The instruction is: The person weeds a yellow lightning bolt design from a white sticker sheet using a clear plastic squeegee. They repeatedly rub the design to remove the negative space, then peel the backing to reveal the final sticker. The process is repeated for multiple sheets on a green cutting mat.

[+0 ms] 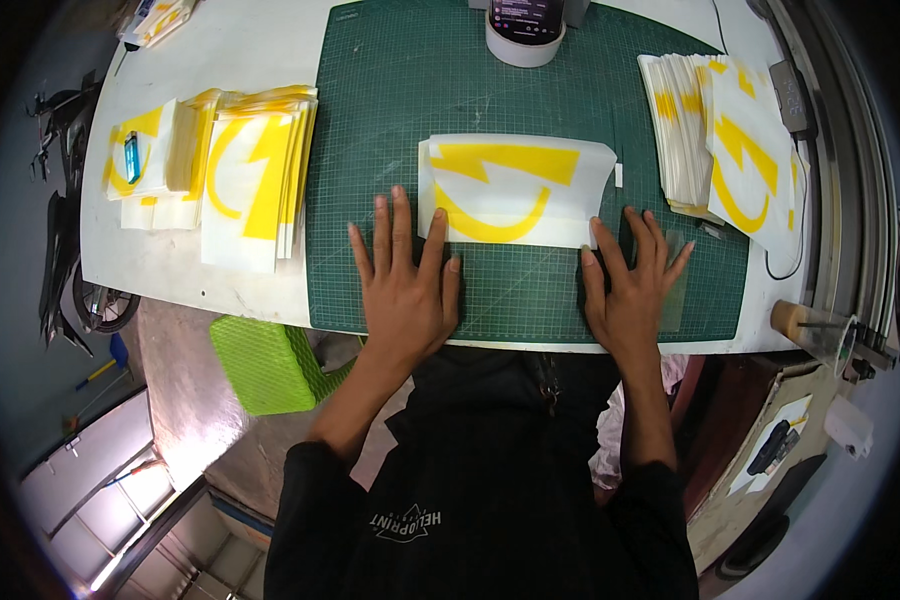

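A white sheet with a yellow printed shape (515, 190) lies on the green cutting mat (390, 90), its right edge curling up a little. My left hand (405, 285) rests with fingers spread at the sheet's lower left corner, the index fingertip touching it. At the lower right corner is my right hand (627, 290), fingers also spread, thumb and index tip at the sheet's edge. Neither hand grips anything. Whether the sheet is folded or several layers thick, I cannot tell.
Piles of yellow-printed white sheets stand at left (255, 190) and right (680, 130). A teal lighter (131, 158) tops the far-left pile. A phone (526, 20) leans in a white roll (523, 52) at the back. A cup (810, 328) stands at the right edge; a green stool (265, 365) is below.
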A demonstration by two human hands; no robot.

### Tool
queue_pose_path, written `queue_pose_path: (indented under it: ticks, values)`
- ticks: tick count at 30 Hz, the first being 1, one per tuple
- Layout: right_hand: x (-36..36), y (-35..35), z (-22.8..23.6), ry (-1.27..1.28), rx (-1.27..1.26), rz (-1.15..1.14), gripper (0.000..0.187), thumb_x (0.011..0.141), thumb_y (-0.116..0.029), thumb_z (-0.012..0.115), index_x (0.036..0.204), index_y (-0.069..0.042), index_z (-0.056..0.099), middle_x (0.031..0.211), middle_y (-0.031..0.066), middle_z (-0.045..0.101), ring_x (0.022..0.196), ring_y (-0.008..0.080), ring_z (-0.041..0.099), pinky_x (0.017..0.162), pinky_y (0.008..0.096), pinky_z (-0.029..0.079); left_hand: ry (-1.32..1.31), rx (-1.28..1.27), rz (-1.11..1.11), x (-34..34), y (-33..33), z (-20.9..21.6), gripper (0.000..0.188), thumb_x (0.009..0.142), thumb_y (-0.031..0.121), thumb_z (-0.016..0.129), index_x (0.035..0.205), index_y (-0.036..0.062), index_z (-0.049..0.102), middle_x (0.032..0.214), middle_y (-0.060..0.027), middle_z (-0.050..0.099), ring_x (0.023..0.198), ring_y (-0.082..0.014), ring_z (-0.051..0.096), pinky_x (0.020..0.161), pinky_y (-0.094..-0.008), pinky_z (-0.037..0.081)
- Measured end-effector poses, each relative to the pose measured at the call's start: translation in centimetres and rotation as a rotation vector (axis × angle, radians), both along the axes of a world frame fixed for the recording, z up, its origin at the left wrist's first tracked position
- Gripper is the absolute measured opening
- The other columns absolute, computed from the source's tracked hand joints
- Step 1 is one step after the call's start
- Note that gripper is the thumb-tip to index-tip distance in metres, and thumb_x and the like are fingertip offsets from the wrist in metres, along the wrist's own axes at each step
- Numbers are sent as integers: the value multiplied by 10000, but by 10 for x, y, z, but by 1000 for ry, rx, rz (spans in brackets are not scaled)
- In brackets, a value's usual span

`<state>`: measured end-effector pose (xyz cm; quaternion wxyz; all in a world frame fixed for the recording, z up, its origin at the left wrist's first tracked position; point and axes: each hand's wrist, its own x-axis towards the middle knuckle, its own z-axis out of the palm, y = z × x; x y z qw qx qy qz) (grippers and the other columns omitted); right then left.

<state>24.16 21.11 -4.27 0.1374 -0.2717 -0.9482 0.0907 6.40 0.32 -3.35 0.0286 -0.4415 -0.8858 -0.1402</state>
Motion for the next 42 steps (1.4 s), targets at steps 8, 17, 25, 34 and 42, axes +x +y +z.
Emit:
queue_pose_path:
  ticks: [8, 17, 25, 34, 42]
  values:
    - [-7, -7, 11, -10, 60, 0, 425, 997, -282, 691, 1403, -159, 671, 1516, 187, 524, 1494, 389, 421, 1199, 804, 29, -76, 132, -205, -10, -6, -6, 515, 960, 123, 698, 1461, 51, 601, 1609, -204, 484, 1497, -406, 456, 1239, -611, 295]
    - [-69, -46, 8, 52, -206, 421, 469, 1035, -296, 641, 1447, -72, 623, 1578, 171, 507, 1517, 376, 414, 1265, 591, 279, -201, 135, -229, -8, -6, -4, 489, 974, 166, 717, 1426, 8, 624, 1577, -257, 498, 1466, -427, 495, 1194, -575, 402]
    - [-67, -42, -2, 2, -201, 451, 489, 1054, -364, 621, 1460, -92, 635, 1626, 143, 484, 1563, 343, 369, 1268, 577, 282, -211, 127, -229, -10, -8, -6, 491, 988, 208, 718, 1420, -6, 625, 1556, -279, 510, 1471, -424, 491, 1202, -557, 404]
    - [-68, -41, 1, 7, -200, 456, 484, 1050, -356, 635, 1454, -91, 639, 1614, 150, 498, 1549, 345, 391, 1264, 579, 294, -210, 100, -212, -11, -8, -3, 495, 1006, 249, 696, 1428, 2, 620, 1562, -240, 522, 1479, -397, 488, 1217, -551, 386]
    - [-70, -43, 2, 31, -186, 455, 451, 1043, -301, 629, 1442, -91, 646, 1587, 163, 517, 1523, 354, 425, 1250, 590, 306, -132, 70, -81, -4, 0, -5, 520, 1014, 233, 650, 1488, 36, 568, 1557, -166, 527, 1452, -381, 478, 1211, -570, 346]
